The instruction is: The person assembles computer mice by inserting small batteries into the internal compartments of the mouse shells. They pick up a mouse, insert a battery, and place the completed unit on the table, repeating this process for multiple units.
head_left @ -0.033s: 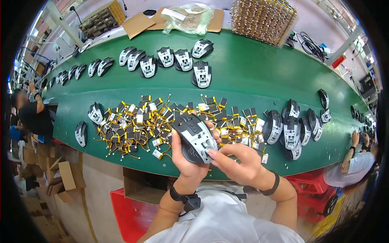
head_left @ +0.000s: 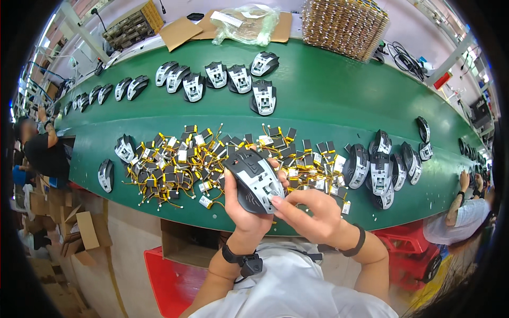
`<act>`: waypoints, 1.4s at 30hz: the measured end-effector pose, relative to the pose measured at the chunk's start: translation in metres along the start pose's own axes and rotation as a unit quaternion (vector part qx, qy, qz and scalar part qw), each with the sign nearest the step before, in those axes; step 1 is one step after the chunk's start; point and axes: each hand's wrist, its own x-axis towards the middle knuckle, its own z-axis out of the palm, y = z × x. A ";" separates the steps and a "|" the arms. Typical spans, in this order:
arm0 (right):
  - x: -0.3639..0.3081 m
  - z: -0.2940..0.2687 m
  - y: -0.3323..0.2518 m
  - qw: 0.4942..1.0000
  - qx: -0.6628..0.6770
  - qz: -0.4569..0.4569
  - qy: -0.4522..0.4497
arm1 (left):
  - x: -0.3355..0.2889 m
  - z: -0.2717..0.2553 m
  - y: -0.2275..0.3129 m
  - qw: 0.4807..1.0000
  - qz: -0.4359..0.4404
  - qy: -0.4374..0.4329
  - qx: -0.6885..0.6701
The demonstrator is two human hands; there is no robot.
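A black and white computer mouse lies in my left hand, which wraps round it with the thumb on one side and the fingertips on the other. At its near right end, the thumb and forefinger of my right hand are pinched together, touching the white part. Whatever is between those fingertips is too small to make out. Behind and beside the mouse a heap of small black and yellow battery packs with thin wires and white plugs covers the bench.
More mice lie to the right and at the left of the heap, on the green bench. A row of mice runs across the far strip. A stacked tray block stands behind. Other people work at both sides.
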 end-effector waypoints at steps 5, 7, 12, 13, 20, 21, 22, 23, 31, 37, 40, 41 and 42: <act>-0.001 0.001 -0.003 0.999 -0.039 -0.013 0.020 | 0.001 -0.001 -0.002 1.000 -0.003 -0.010 0.000; -0.002 0.003 -0.004 0.999 -0.034 -0.012 0.020 | 0.002 -0.005 -0.001 0.999 -0.019 -0.030 -0.008; -0.005 0.004 -0.009 0.999 -0.018 0.027 0.015 | 0.005 -0.009 -0.002 0.993 -0.057 -0.098 -0.024; -0.004 0.003 -0.008 0.999 -0.005 0.031 0.008 | 0.006 -0.011 -0.002 0.993 -0.059 -0.100 -0.017; 0.000 -0.012 -0.002 0.988 0.086 0.125 -0.019 | 0.008 -0.015 -0.003 0.987 -0.114 -0.107 -0.026; -0.001 -0.012 -0.003 0.988 0.076 0.135 -0.013 | 0.010 -0.016 -0.003 0.988 -0.112 -0.107 -0.023; -0.001 -0.011 -0.004 0.987 0.067 0.145 -0.007 | 0.011 -0.016 -0.004 0.988 -0.111 -0.108 -0.020; -0.001 -0.008 -0.005 0.986 0.046 0.157 0.016 | 0.010 -0.015 -0.005 0.987 -0.112 -0.111 -0.010; 0.007 -0.015 -0.013 0.945 0.174 0.275 -0.038 | 0.010 -0.014 -0.004 0.992 -0.065 -0.106 0.027; 0.005 -0.023 -0.011 0.957 0.165 0.233 -0.044 | 0.010 -0.011 -0.001 0.994 -0.063 -0.084 0.036; 0.006 -0.019 -0.006 0.978 0.092 0.189 -0.013 | 0.009 -0.010 -0.004 0.995 -0.065 -0.072 0.031; 0.006 -0.015 -0.006 0.983 0.059 0.171 0.000 | 0.008 -0.010 -0.006 0.996 -0.059 -0.064 0.030; 0.008 -0.008 -0.008 0.983 0.045 0.175 0.028 | 0.008 -0.012 -0.008 0.997 -0.051 -0.057 0.029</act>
